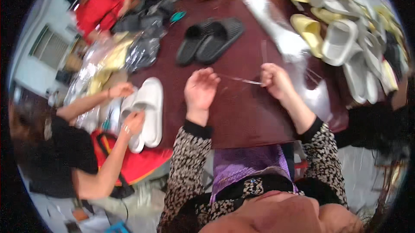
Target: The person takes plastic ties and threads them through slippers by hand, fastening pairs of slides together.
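Observation:
My right hand [275,79] is closed in a pinch on a thin, clear plastic strand [242,79]. One length of it runs left across the gap between my hands, and another thin end sticks up above my right fingers. My left hand [202,88] has curled fingers, and the strand's faint other end meets its fingertips; the grip there is blurred. Beyond my hands, a pair of black slide sandals [209,41] lies side by side on the dark red table [246,123], touching neither hand.
At left, a co-worker's hands hold white slides [149,112] at the table edge. Bagged sandals [145,47] pile up behind them. Yellow and grey slides [339,43] heap at the right, beside clear plastic bags [276,28]. Two more people are at the far side.

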Tool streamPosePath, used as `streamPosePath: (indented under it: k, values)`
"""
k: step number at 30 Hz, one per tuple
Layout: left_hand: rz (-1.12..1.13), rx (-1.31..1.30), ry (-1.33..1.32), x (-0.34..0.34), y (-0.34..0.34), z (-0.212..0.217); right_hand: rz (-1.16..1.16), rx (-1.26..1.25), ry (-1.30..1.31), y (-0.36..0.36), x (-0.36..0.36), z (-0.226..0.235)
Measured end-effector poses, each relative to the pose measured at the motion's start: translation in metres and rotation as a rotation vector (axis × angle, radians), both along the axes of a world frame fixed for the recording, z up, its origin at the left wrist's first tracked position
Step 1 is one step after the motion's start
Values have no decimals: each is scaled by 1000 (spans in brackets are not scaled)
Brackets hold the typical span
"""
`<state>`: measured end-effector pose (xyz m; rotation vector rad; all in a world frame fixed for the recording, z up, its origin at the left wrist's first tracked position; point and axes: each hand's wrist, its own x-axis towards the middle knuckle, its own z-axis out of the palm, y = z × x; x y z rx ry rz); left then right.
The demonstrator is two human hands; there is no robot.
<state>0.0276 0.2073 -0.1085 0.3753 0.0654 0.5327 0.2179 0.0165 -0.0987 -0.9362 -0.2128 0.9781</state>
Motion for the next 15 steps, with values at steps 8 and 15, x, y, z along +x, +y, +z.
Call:
streamPosePath:
  k: [8,15]
  values:
    - [-65,84,-117,10,-4,-3,28,71,54,-9,5,-6]
    - [-92,112,-161,10,-4,3,25,59,26,-7,2,-5]
